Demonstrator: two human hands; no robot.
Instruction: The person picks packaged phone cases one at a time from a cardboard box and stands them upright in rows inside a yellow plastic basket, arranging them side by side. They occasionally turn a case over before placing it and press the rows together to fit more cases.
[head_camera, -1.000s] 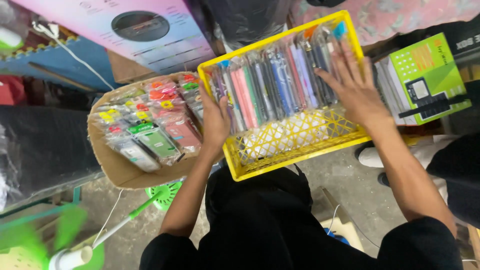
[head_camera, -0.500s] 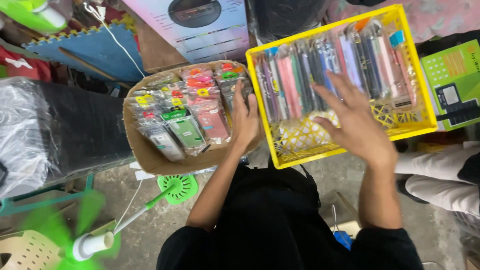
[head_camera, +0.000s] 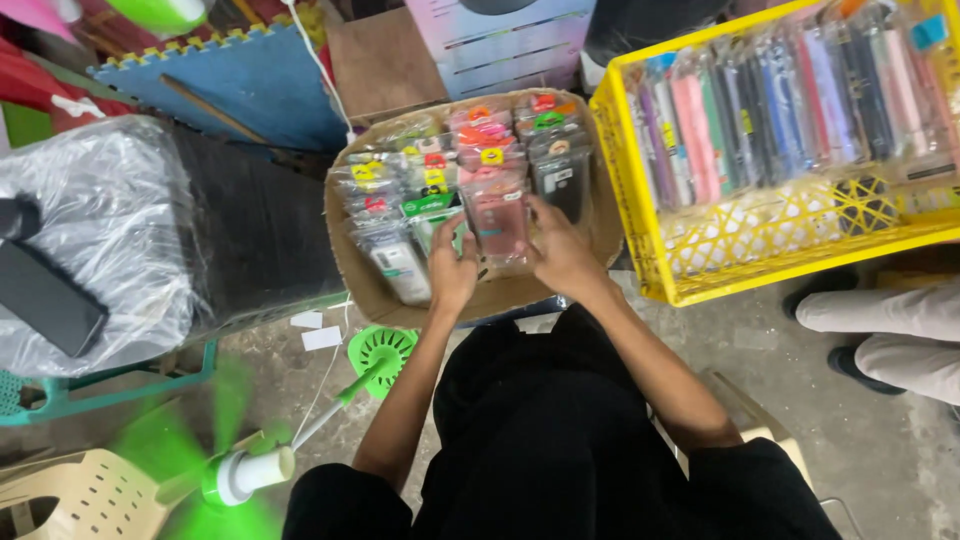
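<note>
A brown cardboard box (head_camera: 352, 275) in front of me holds rows of phone cases in clear packets. My left hand (head_camera: 452, 272) reaches into its near side and grips a packet with a green label (head_camera: 428, 208). Just to the right, my right hand (head_camera: 560, 255) has its fingers closed on the edge of a dark pink phone case packet (head_camera: 500, 215). To the right of the box stands a yellow plastic crate (head_camera: 640, 250), with many more packets (head_camera: 790, 100) upright in a row inside it.
A green fan (head_camera: 240, 470) spins at the lower left, on the floor beside a beige plastic chair (head_camera: 60, 495). A plastic-wrapped dark bundle (head_camera: 100, 230) lies left. A blue foam mat (head_camera: 250, 80) leans behind. Another person's legs (head_camera: 890, 335) are at right.
My right hand has left the yellow crate and come over to the cardboard box. The left hand has shifted into the box too. The view has swung left, centring the box.
</note>
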